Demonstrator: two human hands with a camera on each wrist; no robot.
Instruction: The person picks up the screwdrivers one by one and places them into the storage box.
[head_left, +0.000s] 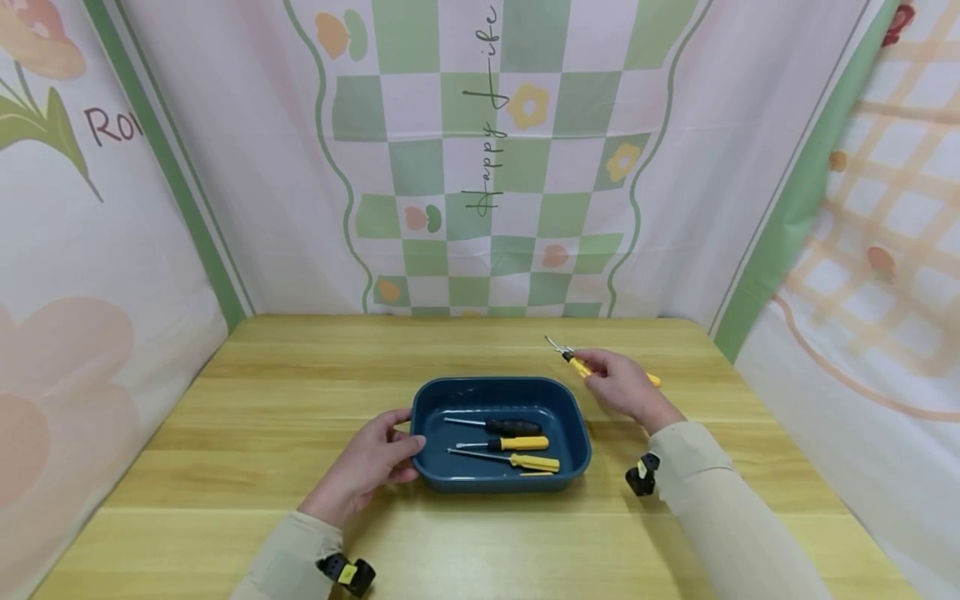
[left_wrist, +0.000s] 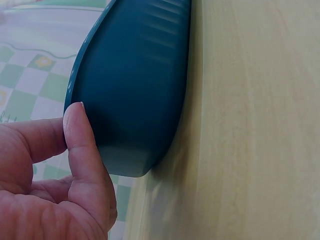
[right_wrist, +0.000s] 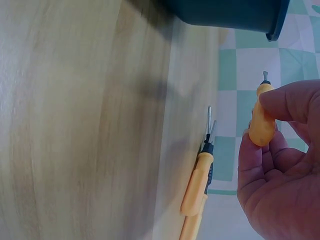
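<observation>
A dark blue plastic tray [head_left: 498, 483] sits on the table, and my left hand [head_left: 375, 458] pinches its left rim between thumb and fingers. Inside lie a black-handled screwdriver [head_left: 513, 427], a yellow-and-black one [head_left: 525, 443] and a yellow-handled screwdriver [head_left: 534, 462]. Beyond the tray's right end, my right hand [head_left: 618, 383] holds a yellow screwdriver [right_wrist: 262, 120] by its handle, raised off the table. Below that hand, more yellow-handled screwdrivers [right_wrist: 196, 187] lie close together on the wood; in the head view the hand mostly hides them.
The wooden table [head_left: 300, 367] stretches out around the tray on all sides. Behind it hangs a checked green-and-white curtain [head_left: 480, 167], with printed cloth walls at left and right. A small black camera [head_left: 642, 475] is strapped at the right wrist.
</observation>
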